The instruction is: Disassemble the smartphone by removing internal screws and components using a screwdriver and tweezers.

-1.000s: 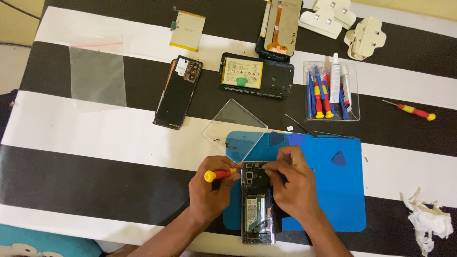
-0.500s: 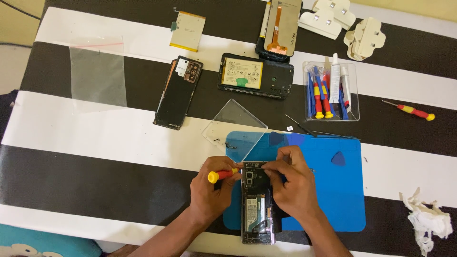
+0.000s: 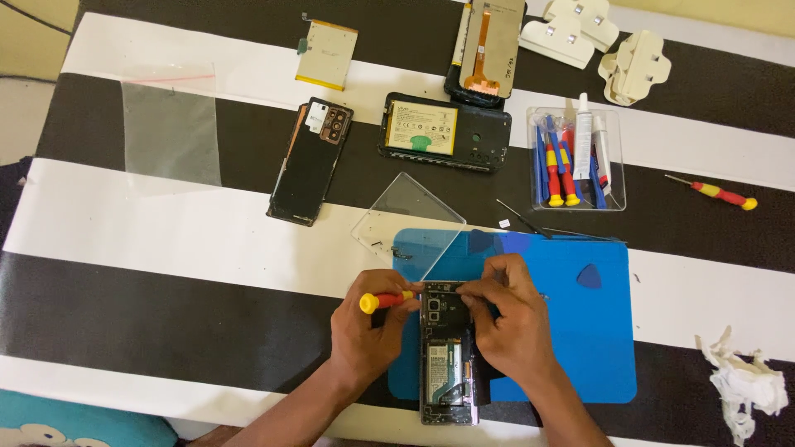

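An opened phone [image 3: 447,364] with its circuit board and battery exposed lies on a blue work mat [image 3: 580,331] near the table's front edge. My left hand [image 3: 368,331] grips a small red and yellow screwdriver [image 3: 385,300], its tip pointed at the phone's top left corner. My right hand [image 3: 509,319] rests on the phone's right side, fingertips pinching at its top edge. What the fingertips hold is too small to tell.
A clear plastic lid [image 3: 410,223] lies just behind the mat. Farther back lie a phone back cover [image 3: 310,161], a phone frame with battery [image 3: 443,132], a screen panel [image 3: 489,50], a clear tool tray [image 3: 575,157], another screwdriver [image 3: 720,193], a plastic bag [image 3: 170,128] and crumpled tissue [image 3: 749,385].
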